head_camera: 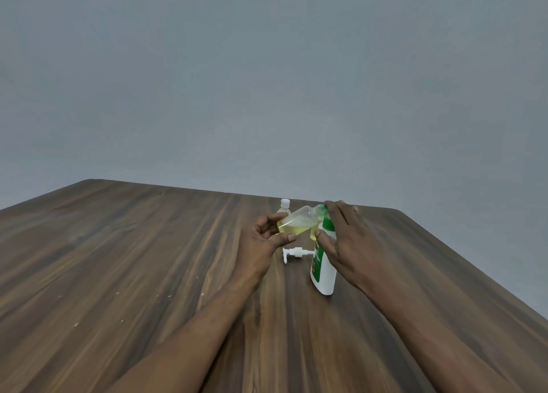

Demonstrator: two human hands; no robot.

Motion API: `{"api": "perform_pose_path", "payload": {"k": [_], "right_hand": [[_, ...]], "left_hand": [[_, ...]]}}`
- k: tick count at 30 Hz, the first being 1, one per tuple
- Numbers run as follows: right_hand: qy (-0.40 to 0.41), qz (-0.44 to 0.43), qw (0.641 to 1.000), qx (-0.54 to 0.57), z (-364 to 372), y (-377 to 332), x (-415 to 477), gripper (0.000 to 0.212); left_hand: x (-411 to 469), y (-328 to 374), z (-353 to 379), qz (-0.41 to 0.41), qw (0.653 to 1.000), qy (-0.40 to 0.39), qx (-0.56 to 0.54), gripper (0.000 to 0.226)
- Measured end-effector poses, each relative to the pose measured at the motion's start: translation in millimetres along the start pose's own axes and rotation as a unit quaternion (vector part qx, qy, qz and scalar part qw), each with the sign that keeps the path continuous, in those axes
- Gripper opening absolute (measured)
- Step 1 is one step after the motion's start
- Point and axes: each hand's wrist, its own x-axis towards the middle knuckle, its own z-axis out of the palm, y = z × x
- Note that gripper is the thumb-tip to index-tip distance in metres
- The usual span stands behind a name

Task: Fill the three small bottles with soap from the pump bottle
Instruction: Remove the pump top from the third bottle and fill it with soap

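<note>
The light was dim, soft and even; my arms cast only faint shadows on the table. Wide-angle bending curved its edges, and everything looked slightly soft.

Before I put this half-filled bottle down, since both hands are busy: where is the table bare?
The table is bare left of the left hand, and near you between the forearms. It is crowded around the soap bottle: the pump head lies beside it, and a capped small bottle stands behind the tilted small bottle.
</note>
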Motion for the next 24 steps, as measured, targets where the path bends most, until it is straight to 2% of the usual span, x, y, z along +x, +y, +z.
{"api": "perform_pose_path", "payload": {"k": [7, 15, 20, 24], "right_hand": [[-0.008, 0.007, 1.0, 0.006, -5.8, 2.5, 5.1, 0.061], [0.016, 0.003, 0.999, 0.037, -0.1, -1.7, -0.5, 0.05], [-0.001, 0.008, 1.0, 0.01, -3.3, 2.5, 3.7, 0.064], [-0.002, 0.016, 1.0, 0.021, -0.8, 1.5, 1.7, 0.06]], "left_hand": [[5.2, -1.2, 1.3, 0.006, 1.0, 0.008, 0.007, 0.048], [1.2, -3.3, -1.0, 0.004, 1.0, 0.004, 0.005, 0.044], [3.7, -2.2, 2.3, 0.005, 1.0, 0.005, -0.005, 0.047], [3.3, -2.9, 1.8, 0.005, 1.0, 0.004, -0.002, 0.047]]}}
